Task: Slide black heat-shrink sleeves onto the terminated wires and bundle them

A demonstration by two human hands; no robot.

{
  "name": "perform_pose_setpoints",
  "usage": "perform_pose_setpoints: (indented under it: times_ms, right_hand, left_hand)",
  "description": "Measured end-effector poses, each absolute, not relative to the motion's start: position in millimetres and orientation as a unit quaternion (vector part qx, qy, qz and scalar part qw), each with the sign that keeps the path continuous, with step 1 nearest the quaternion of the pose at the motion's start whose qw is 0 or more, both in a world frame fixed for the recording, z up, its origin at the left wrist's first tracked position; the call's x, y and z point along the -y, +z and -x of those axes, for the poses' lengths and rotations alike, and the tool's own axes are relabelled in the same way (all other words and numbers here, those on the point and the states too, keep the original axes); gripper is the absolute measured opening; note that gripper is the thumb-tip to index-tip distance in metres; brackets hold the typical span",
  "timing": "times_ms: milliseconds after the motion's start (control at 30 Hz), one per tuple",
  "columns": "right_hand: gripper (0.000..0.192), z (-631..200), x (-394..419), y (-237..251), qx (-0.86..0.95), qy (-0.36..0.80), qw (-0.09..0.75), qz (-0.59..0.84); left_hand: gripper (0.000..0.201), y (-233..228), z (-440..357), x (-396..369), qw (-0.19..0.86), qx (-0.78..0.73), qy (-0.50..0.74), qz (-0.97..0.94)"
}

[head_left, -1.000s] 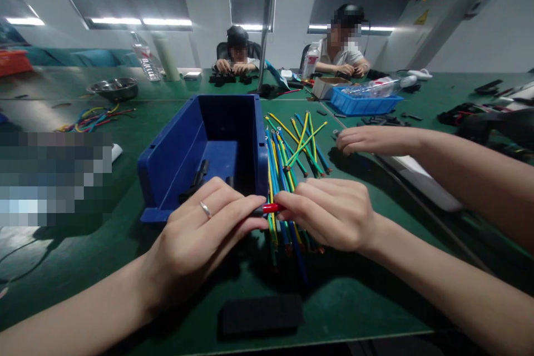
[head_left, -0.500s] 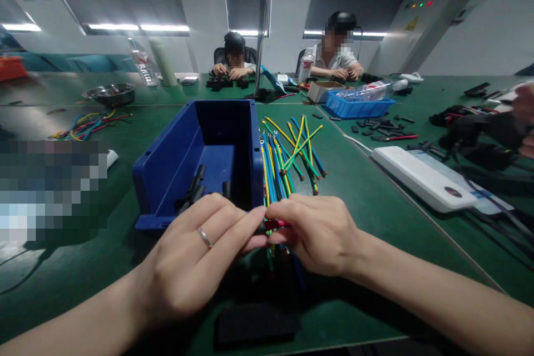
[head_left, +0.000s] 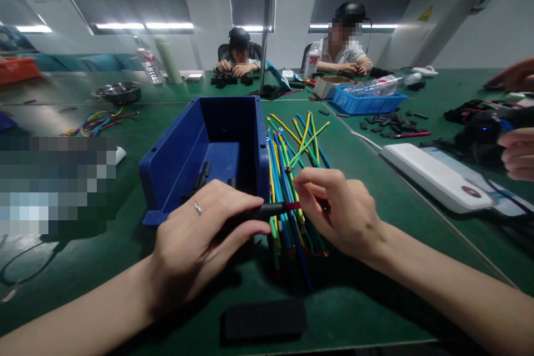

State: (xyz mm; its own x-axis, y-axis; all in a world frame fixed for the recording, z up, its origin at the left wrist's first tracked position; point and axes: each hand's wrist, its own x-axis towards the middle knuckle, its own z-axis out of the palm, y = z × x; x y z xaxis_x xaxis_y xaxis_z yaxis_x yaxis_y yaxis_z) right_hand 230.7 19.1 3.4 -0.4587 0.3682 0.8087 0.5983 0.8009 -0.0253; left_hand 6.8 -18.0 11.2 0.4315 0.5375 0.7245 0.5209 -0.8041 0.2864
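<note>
Rod, black with a red end, is lying roughly level in the left hand, whose thumb and fingers are pinching it on opposite sides, above the blue, green and yellow wires and near the right side of the blue bin. Right hand is curling its fingers at the red end; whether they are gripping it cannot be told from this view. Black block is resting on the green table, nearer the wearer.
</note>
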Motion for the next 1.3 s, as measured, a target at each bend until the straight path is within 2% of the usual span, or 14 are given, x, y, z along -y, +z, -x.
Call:
perform_pose_setpoints:
  times_ms: [367, 767, 900, 1100, 1300]
  right_hand:
    - [0.008, -226, -18, 3, 0.839, -0.118, 0.463, 0.261]
    - [0.007, -221, -11, 6, 0.839, -0.143, 0.427, 0.306]
    - [0.014, -220, -10, 6, 0.84, -0.134, 0.433, 0.299]
    - [0.007, -218, -9, 4, 0.845, -0.116, 0.442, 0.278]
    - [0.011, -220, -13, 5, 0.864, -0.082, 0.431, 0.247]
  left_hand:
    - [0.014, 12, -7, 17, 0.025, -0.289, 0.429, -0.856]
    - [0.014, 19, -10, 17, -0.005, -0.286, 0.42, -0.861]
    - [0.013, 17, -9, 18, -0.008, -0.294, 0.412, -0.863]
    - [0.01, 19, -11, 17, -0.016, -0.274, 0.413, -0.868]
    - [0.009, 20, -10, 16, -0.014, -0.266, 0.411, -0.872]
